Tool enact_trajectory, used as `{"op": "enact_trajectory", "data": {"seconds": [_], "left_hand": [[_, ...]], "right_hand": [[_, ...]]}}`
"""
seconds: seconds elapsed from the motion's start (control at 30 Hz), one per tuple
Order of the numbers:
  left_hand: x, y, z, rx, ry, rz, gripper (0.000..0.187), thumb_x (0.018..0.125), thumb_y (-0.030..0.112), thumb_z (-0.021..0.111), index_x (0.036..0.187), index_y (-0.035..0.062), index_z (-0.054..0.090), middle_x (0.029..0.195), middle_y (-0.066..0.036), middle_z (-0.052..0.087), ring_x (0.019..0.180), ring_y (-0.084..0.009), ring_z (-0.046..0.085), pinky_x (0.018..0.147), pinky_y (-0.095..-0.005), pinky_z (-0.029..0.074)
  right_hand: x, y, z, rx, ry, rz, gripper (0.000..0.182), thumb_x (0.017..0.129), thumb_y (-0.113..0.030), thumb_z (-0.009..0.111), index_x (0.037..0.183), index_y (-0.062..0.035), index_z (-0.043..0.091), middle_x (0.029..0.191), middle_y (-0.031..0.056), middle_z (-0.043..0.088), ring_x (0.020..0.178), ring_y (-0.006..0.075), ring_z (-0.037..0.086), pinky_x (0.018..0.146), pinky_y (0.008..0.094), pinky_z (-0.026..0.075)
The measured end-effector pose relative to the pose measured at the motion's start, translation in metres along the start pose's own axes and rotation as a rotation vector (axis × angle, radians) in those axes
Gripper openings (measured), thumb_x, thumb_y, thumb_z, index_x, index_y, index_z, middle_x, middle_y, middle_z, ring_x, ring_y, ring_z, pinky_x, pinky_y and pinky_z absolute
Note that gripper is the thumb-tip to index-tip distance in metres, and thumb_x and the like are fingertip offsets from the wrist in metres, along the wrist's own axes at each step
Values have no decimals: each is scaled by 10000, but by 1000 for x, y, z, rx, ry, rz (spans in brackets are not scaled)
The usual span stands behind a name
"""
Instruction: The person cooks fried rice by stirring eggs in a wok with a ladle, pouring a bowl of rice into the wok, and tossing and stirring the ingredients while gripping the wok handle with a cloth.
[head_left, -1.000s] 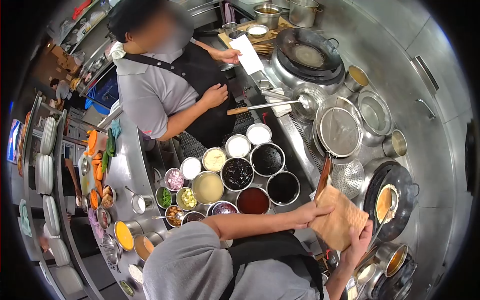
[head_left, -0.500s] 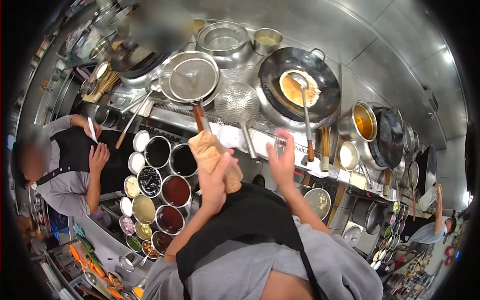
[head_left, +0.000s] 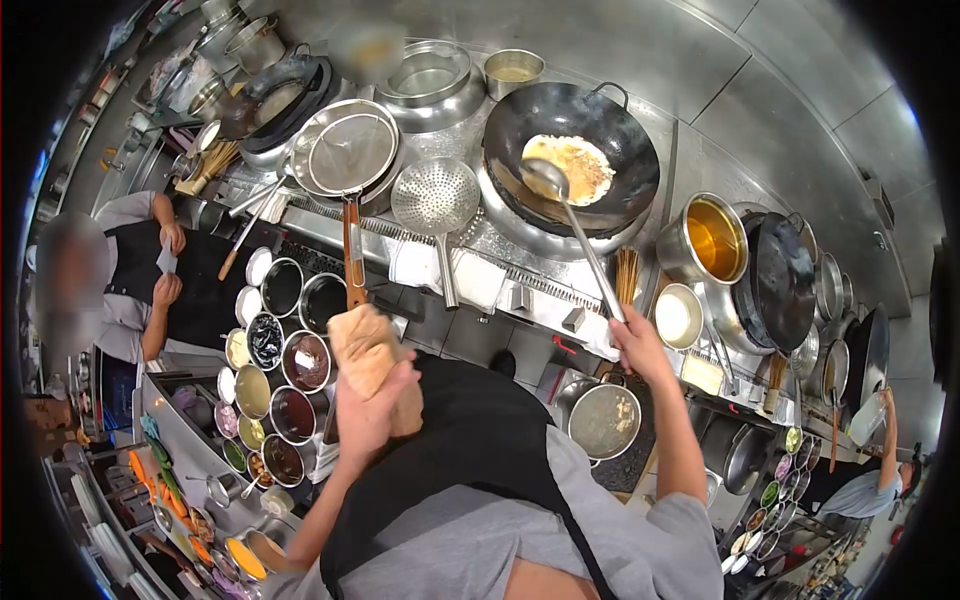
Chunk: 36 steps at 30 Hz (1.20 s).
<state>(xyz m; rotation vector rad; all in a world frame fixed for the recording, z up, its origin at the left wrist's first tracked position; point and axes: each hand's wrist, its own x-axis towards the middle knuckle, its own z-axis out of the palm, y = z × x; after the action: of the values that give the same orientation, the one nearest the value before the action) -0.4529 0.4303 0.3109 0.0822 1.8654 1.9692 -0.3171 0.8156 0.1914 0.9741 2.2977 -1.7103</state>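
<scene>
A folded tan cloth (head_left: 360, 348) is gripped in the left hand (head_left: 374, 408), whose fingers are curled partway around it; the grasp is slightly blurred. The cloth is held in front of the dark apron (head_left: 440, 430), near the end of the wooden handle of a round mesh sieve (head_left: 352, 155); whether the two are touching cannot be told. The right hand (head_left: 640, 345) is closed around the handle end of a long metal ladle (head_left: 588, 240). The ladle's bowl is placed inside a black wok (head_left: 628, 140), over the near left edge of a flat, pale-and-brown piece of food (head_left: 588, 165). A perforated strainer (head_left: 437, 195) is set between the sieve and the wok. To the right of the wok, a pot of amber liquid (head_left: 715, 240) is seen, with a bowl of whitish contents (head_left: 678, 318) just below it. At the left, a pale sheet (head_left: 166, 258) is held by a co-worker (head_left: 125, 270), and carrots (head_left: 160, 490) are laid on a steel desk (head_left: 183, 425).
</scene>
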Motion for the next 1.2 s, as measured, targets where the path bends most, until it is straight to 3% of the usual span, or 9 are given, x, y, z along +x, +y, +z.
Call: {"op": "enact_trajectory", "data": {"seconds": [0.2, 0.4, 0.57, 0.83, 0.93, 1.03, 1.13, 1.17, 1.2], "left_hand": [[25, -22, 50, 16, -194, -57, 433, 865, 91, 741, 1232, 3, 529, 1038, -76, 654, 930, -160, 651, 840, -315, 547], [32, -18, 71, -162, -288, -79, 580, 854, 161, 781, 1332, 42, 474, 1122, -45, 628, 1028, -135, 608, 923, -305, 493], [31, -25, 52, -320, -258, -74, 751, 845, 225, 805, 1449, 76, 384, 1220, -9, 581, 1104, -110, 565, 983, -295, 451], [17, -42, -11, -294, -199, 60, 782, 853, 222, 799, 1479, 72, 355, 1301, 3, 533, 1186, -93, 491, 1050, -288, 382], [14, -47, -36, -287, -210, 46, 885, 849, 290, 802, 1517, 66, 266, 1359, -27, 489, 1244, -120, 459, 1083, -300, 356], [9, -52, -57, -342, -176, 9, 966, 871, 413, 763, 1541, 59, 165, 1430, -60, 407, 1329, -146, 384, 1119, -309, 308], [11, -65, -64, -358, -153, 69, 1032, 877, 530, 712, 1551, 55, 92, 1483, -83, 326, 1392, -171, 303, 1153, -320, 249], [13, -67, -67, -347, -191, 62, 1043, 887, 560, 683, 1557, 56, 63, 1519, -82, 277, 1427, -169, 249, 1168, -324, 212], [13, -68, -70, -387, -196, 41, 1028, 896, 553, 675, 1560, 63, 61, 1524, -76, 273, 1430, -165, 246, 1169, -323, 209]], "right_hand": [[46, 1, -44, 387, -52, 51, 158, 1012, -230, 520, 1032, -75, 533, 634, -9, 493, 388, 108, 438, 322, 259, 314], [119, 35, -1, 505, 284, -93, 101, 1011, -229, 520, 992, -129, 522, 586, -42, 428, 386, 68, 378, 322, 253, 298], [106, 49, 22, 737, 132, 8, 168, 1010, -242, 540, 860, -179, 500, 565, -51, 399, 365, 72, 304, 313, 240, 223], [178, 60, 8, 6, 339, -238, 275, 1009, -249, 492, 1126, -1, 474, 643, 70, 469, 307, 160, 365, 289, 313, 333], [236, 134, 0, -294, 316, -303, 429, 968, -218, 532, 1324, 1, 437, 739, 133, 530, 484, 249, 541, 442, 402, 464], [121, 21, 64, -1160, 515, -221, 547, 945, -241, 602, 1405, 9, 441, 1183, 247, 576, 1109, 343, 555, 956, 490, 431], [26, -85, 159, -493, 98, -769, 576, 903, -200, 654, 1409, -5, 459, 1327, 186, 536, 1248, 339, 475, 1085, 440, 323], [-29, -130, 208, 112, -216, -555, 602, 869, -106, 682, 1416, -8, 450, 1297, 124, 542, 1207, 269, 505, 1055, 411, 363], [-56, -150, 236, 213, -411, -381, 597, 832, -43, 687, 1384, -8, 463, 1269, 79, 530, 1171, 195, 509, 1020, 356, 392]]}}
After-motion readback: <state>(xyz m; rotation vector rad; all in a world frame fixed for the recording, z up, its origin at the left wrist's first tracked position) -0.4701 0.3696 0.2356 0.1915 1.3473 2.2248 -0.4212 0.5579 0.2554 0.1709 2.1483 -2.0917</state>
